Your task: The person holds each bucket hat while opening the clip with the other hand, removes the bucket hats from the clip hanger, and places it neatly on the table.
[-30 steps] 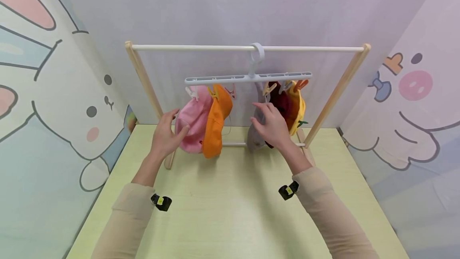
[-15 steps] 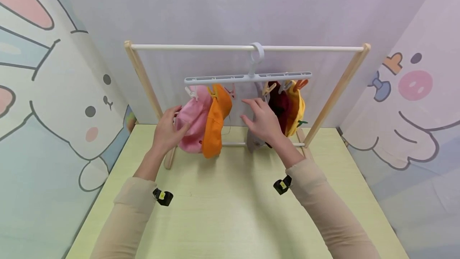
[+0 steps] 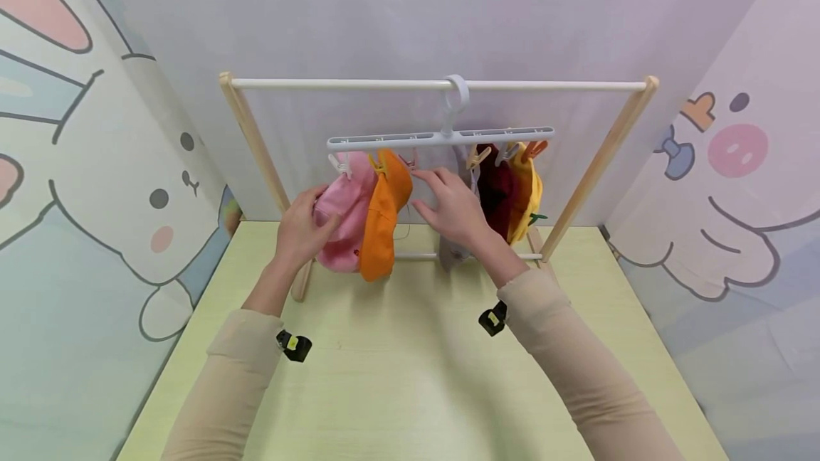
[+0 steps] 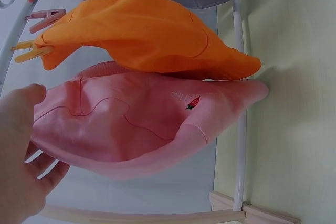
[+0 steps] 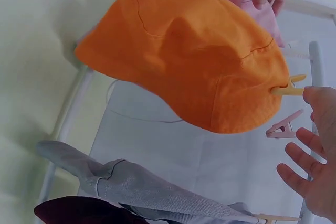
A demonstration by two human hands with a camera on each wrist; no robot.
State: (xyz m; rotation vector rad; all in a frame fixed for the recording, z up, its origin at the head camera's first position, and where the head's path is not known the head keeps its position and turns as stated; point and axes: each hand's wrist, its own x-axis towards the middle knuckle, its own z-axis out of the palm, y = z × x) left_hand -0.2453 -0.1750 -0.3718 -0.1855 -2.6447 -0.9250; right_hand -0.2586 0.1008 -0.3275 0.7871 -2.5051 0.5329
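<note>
Before pale drapery (image 3: 359, 27), unclenched left hand (image 3: 304, 230) touches pink cloth hat (image 4: 115, 121); empty, spread right hand (image 3: 456, 210) beside pink clothespin (image 5: 283, 134) should move gently.

Leftmost hat (image 4: 118, 124): pink, small red-and-green motif (image 4: 192, 102), pale lettering (image 4: 182, 96)
Second hat (image 5: 194, 61): plain orange
Third hat (image 5: 152, 184): grey
Fourth hat (image 3: 503, 187): deep maroon
Rightmost hat (image 3: 529, 194): yellow, green sprig (image 3: 537, 218)
Clips (image 3: 342, 165): white, yellow, pink, tan, grey, orange, left to right
Hanger (image 3: 445, 138): pale grey
Rack bar (image 3: 339, 84): white
Rack posts (image 3: 602, 162): pale wood tone
Tabletop (image 3: 384, 368): pale yellow-green
Sleeves (image 3: 227, 375): beige
Wrist cameras (image 3: 300, 349): black, a yellow patch (image 3: 292, 343) on each
Left wall (image 3: 77, 368): pale blue, white cartoon rabbit (image 3: 115, 183) outlined in grey
</note>
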